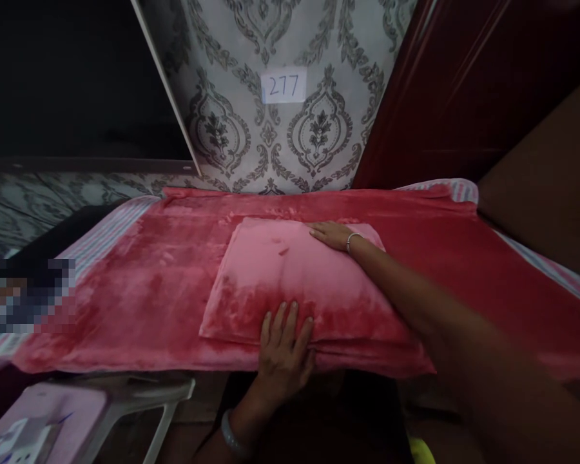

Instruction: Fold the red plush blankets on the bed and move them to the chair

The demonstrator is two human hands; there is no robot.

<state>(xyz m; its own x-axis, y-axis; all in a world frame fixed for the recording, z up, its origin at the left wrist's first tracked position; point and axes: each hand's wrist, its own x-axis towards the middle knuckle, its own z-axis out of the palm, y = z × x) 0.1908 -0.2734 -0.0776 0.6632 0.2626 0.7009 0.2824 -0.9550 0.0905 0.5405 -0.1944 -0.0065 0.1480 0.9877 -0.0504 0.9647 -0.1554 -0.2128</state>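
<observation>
Folded pink cloth (290,277), one, lay on the red blanket (140,290). Left hand (283,354): at its near edge, fingers spread slightly apart. Right hand (331,235): flat at its far edge, fingers nearly together.

my folded cloth (270,264) is pink w/ red patches; big cloth (164,277) red w/ striped edges (113,229); wallpaper (270,135) lt grey w/ dk damask.
</observation>
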